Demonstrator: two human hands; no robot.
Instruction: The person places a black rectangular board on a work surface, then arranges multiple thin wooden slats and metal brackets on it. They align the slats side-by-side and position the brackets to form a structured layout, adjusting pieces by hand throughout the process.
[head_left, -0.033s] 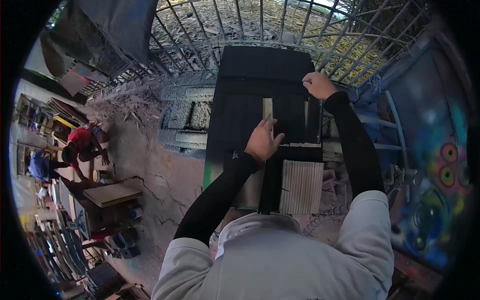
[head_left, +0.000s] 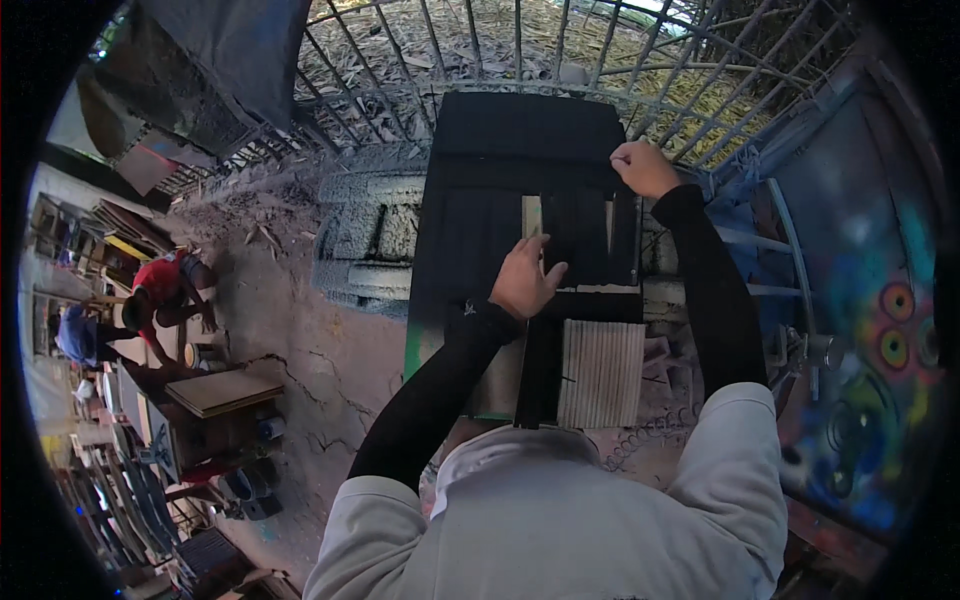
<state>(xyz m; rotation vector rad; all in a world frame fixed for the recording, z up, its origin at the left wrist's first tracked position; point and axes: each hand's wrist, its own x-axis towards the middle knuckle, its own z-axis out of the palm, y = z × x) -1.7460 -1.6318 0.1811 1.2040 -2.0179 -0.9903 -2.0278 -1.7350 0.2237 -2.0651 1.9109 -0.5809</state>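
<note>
My left hand (head_left: 525,278) rests palm down with its fingers apart, at the lower end of a pale strip (head_left: 531,212) on a black-topped work surface (head_left: 525,125). Closed in a pinch, my right hand (head_left: 645,168) is at the right edge of that surface; whatever its fingers hold, if anything, is too small to make out. Between the hands lie dark flat pieces (head_left: 575,235) with narrow light gaps around them. Nearer to me, a row of pale wooden slats (head_left: 602,375) lies side by side, next to a long black strip (head_left: 538,375).
Metal bars (head_left: 520,45) stand beyond the work surface. A grey-coated slab (head_left: 365,240) lies on the ground at left. On the right is a spray-painted blue wall (head_left: 890,350). A person in red (head_left: 158,283) crouches far left near stacked boards (head_left: 225,388).
</note>
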